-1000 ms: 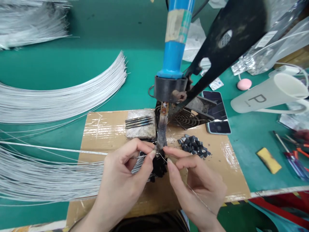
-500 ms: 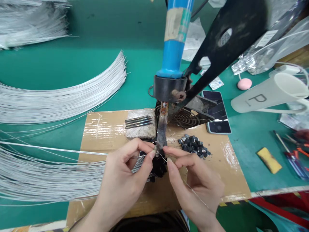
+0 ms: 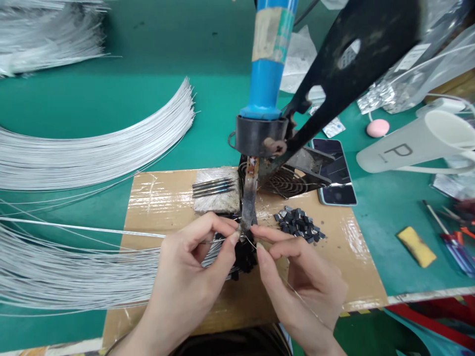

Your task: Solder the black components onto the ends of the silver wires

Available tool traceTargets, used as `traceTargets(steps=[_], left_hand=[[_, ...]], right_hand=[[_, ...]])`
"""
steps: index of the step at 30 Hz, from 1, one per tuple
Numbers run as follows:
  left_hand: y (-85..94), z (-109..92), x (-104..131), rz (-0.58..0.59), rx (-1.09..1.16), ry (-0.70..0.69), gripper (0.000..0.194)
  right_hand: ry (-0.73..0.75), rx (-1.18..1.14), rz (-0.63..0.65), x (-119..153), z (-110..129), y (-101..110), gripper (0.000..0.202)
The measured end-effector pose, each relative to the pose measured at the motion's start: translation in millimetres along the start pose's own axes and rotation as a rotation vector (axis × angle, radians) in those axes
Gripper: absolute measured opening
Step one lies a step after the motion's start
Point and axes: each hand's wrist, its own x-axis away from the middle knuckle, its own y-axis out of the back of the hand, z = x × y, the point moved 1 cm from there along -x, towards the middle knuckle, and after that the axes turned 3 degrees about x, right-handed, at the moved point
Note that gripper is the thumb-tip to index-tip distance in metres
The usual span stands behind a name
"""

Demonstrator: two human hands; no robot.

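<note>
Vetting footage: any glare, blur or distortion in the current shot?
Head view: glare streaks the cardboard; head view: the black bracket looks soft at its upper end; head view: the cup looks stretched, likely lens distortion; head view: detail between left hand and right hand is unclear.

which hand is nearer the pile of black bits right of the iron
Right. The right hand is close to the pile of black bits, just below it in view; the left hand is farther left, beyond the iron.
</note>
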Motion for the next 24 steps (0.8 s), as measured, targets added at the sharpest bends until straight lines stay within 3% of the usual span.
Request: traceTargets(steps=[24], left_hand=[[1.1,1.0,2.1,0.007,-0.011,-0.008,0.010]], right_hand=[[0.045,0.016,-0.011,0.8,-1.7,-2.2,0.022]])
